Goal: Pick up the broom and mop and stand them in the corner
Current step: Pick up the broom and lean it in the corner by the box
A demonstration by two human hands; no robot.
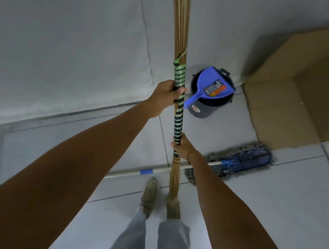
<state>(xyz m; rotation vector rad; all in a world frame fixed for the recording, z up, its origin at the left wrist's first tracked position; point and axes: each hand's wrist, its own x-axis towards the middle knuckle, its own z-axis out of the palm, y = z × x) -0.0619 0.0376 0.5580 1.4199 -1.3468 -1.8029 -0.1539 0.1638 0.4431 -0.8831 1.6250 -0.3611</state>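
I hold a stick broom (177,117) upright in front of me, its straw-coloured sticks bound with green and black bands. My left hand (167,97) grips the banded part higher up. My right hand (179,145) grips it lower down, just above the bottom end. The mop (240,162) lies flat on the tiled floor behind the broom, its white handle with a blue band running left and its blue fringed head to the right. Neither hand touches the mop.
A dark bucket (205,111) holding a blue dustpan (211,86) stands against the white wall near the corner. A cardboard box (298,94) sits at the right. My feet (151,195) stand on the tiles just before the mop handle.
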